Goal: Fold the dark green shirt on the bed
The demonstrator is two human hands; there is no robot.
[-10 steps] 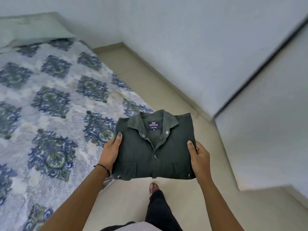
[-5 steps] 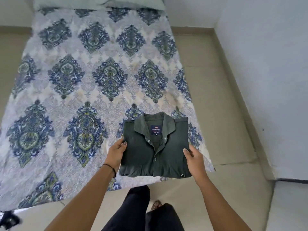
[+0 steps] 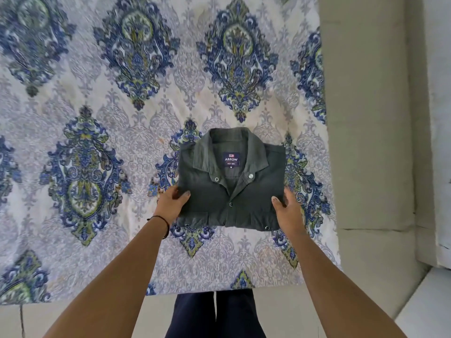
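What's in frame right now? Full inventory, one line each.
folded shirt: 1, dark green, collar up with ARROW label showing, on the bedsheet near its near edge, held at both sides
bedsheet: 1, white with blue and green medallion print, covers most of the view
floor: 1, beige, right of the bed and along the bottom
wall: 1, pale grey, far right
wristband: 1, black, on left wrist
trousers: 1 pair, dark navy, bottom centre
left hand: 1, gripping the shirt's left edge
right hand: 1, gripping the shirt's right edge
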